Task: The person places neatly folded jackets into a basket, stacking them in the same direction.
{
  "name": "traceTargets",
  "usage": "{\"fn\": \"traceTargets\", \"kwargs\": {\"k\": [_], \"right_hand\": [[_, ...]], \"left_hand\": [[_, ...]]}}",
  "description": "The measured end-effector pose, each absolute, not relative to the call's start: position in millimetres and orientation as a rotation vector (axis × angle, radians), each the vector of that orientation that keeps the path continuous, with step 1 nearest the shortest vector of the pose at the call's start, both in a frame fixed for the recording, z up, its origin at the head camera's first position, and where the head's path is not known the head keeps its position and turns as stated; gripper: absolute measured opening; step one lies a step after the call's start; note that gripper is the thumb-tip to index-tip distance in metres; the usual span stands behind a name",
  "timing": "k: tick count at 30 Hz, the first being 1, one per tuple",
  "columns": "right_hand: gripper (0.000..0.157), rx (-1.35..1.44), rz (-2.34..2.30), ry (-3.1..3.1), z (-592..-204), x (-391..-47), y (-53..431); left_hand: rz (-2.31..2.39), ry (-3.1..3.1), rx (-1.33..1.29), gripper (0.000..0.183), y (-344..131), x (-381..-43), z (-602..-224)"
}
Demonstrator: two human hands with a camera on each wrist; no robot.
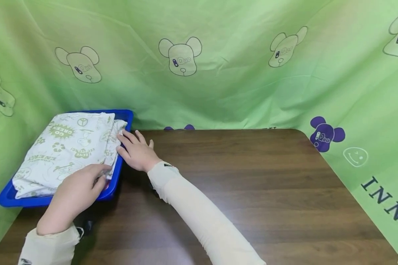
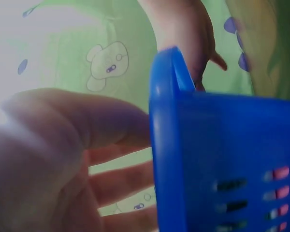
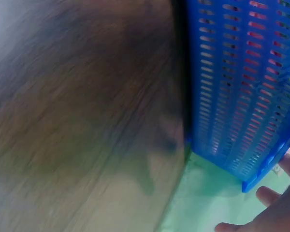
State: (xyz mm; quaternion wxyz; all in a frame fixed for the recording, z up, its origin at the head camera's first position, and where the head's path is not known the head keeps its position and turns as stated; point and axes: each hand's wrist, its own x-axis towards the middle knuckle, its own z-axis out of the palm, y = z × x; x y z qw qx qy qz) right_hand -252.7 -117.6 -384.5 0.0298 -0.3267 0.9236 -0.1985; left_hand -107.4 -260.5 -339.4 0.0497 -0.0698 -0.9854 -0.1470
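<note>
A folded white cloth point(image 1: 76, 143) with green print lies in a blue plastic basket point(image 1: 120, 173), covering most of its top. My left hand point(image 1: 79, 187) reaches over the basket's near right part, thumb and forefinger apart, fingertips at the cloth's edge by the rim. The left wrist view shows that hand's spread fingers point(image 2: 121, 183) running behind the basket wall. Along the right rim, my right hand point(image 1: 137, 151) has its fingers spread, with fingertips on the rim and cloth edge. In the right wrist view its fingers point(image 3: 268, 195) extend beside the basket's upper rim.
The basket stands at the left of a brown wooden table point(image 1: 238, 184). A green curtain point(image 1: 219, 92) with cartoon heads hangs behind and at both sides. Red or pink items point(image 3: 253, 53) show through the basket's slots. Both forearms wear cream sleeves point(image 1: 199, 209).
</note>
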Motion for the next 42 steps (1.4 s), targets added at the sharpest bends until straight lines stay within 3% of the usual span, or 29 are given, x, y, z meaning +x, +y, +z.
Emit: {"fn": "traceTargets", "kwargs": {"k": [22, 34, 42], "right_hand": [[0.044, -1.111, -0.803, 2.946, -394.1, -252.9, -57.4], [0.05, -0.937, -1.04, 2.888, -395.8, -273.5, 14.8], [0.054, -0.844, -0.95, 2.936, -393.5, -284.6, 56.9]], "left_hand": [[-0.432, -2.73, -0.321, 0.016, -199.3, -135.4, -352.7], [-0.589, -2.68, -0.208, 0.022, -170.6, -163.1, -369.6], [-0.61, -2.759, -0.064, 0.034, -156.8, -192.9, -385.6]]}}
